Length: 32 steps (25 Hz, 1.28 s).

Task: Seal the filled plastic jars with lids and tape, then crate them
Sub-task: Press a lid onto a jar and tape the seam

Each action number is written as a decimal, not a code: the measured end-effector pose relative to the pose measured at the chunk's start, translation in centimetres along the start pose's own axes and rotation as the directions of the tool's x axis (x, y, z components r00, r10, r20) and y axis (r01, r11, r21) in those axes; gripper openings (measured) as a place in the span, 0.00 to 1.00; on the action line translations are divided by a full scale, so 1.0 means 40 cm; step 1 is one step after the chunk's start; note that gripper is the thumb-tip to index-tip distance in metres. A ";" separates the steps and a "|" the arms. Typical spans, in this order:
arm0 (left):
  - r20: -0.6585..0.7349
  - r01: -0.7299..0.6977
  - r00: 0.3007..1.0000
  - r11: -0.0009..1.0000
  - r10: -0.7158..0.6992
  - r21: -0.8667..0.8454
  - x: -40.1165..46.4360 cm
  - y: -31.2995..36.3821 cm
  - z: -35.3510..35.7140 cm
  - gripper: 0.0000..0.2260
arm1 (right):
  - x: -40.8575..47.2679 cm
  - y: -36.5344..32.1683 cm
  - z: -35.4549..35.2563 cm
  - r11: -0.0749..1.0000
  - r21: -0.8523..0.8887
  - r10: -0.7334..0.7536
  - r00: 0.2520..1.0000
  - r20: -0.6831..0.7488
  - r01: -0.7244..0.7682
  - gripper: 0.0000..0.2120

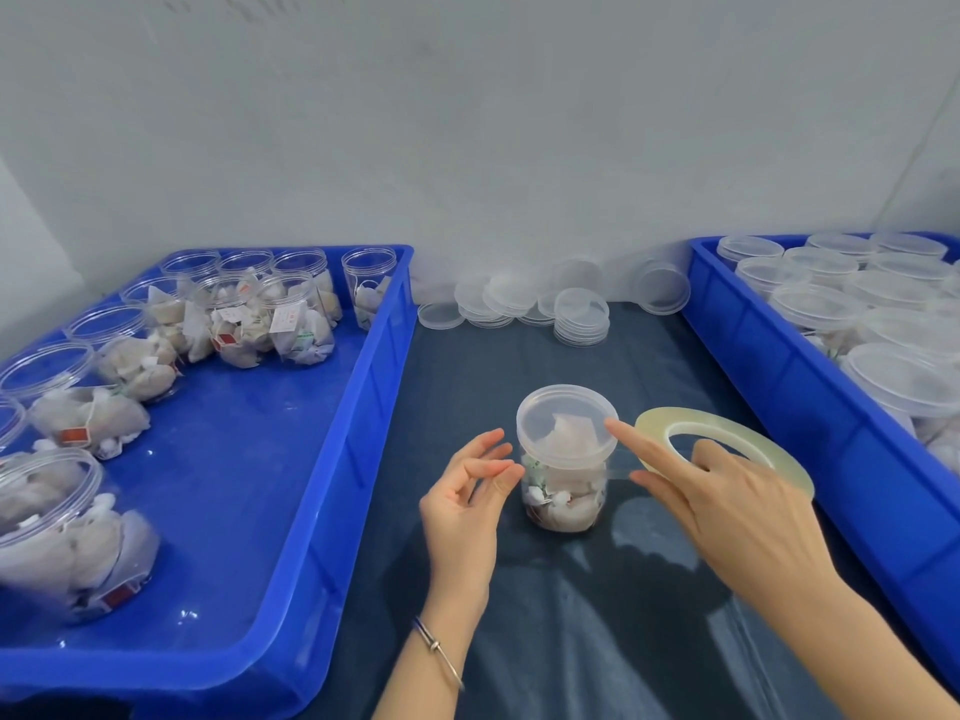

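A clear plastic jar (pixel 563 498) filled with tea bags stands on the dark table between two blue crates, with a translucent lid (pixel 566 426) on top. My right hand (pixel 727 506) holds a thin roll of clear tape (pixel 727 441), fingers through its hole, and its index finger touches the lid's right rim. A strip of tape runs from the roll to the jar's side just under the lid. My left hand (pixel 467 501) hovers just left of the jar, fingers loosely curled, holding nothing.
The left blue crate (pixel 332 459) holds several open jars of tea bags. The right blue crate (pixel 769 366) holds several lidded jars. Loose lids (pixel 581 317) are stacked by the wall at the back of the table.
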<state>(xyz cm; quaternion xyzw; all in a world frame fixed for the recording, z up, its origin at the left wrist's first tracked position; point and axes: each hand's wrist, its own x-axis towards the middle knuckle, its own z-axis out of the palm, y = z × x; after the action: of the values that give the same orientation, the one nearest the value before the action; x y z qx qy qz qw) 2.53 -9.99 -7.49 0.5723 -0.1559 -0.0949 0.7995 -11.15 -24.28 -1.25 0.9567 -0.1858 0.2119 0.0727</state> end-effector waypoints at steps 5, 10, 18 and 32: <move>0.080 -0.019 0.997 0.998 0.023 -0.056 -0.014 0.004 -0.014 0.12 | -0.006 0.003 -0.002 1.000 0.000 0.002 1.000 0.019 -0.002 0.23; 0.172 -0.047 0.983 0.997 0.057 -0.063 -0.009 0.012 -0.028 0.12 | 0.002 0.007 -0.006 1.000 0.024 -0.005 0.999 0.041 0.004 0.25; 0.131 -0.039 0.991 0.999 0.042 -0.031 0.013 -0.002 -0.010 0.09 | 0.002 -0.002 -0.024 0.994 0.086 0.053 0.990 0.133 -0.065 0.27; 0.211 -0.108 0.971 0.994 0.113 -0.033 0.005 0.016 -0.040 0.06 | -0.003 0.026 0.023 1.000 -0.014 -0.003 0.967 0.253 0.007 0.24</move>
<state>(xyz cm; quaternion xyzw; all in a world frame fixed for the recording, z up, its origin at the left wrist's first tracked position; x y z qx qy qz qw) 3.26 -8.41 -7.32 0.5406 -0.2711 -0.1125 0.7884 -11.33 -25.39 -2.05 0.9758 -0.1928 0.0866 0.0561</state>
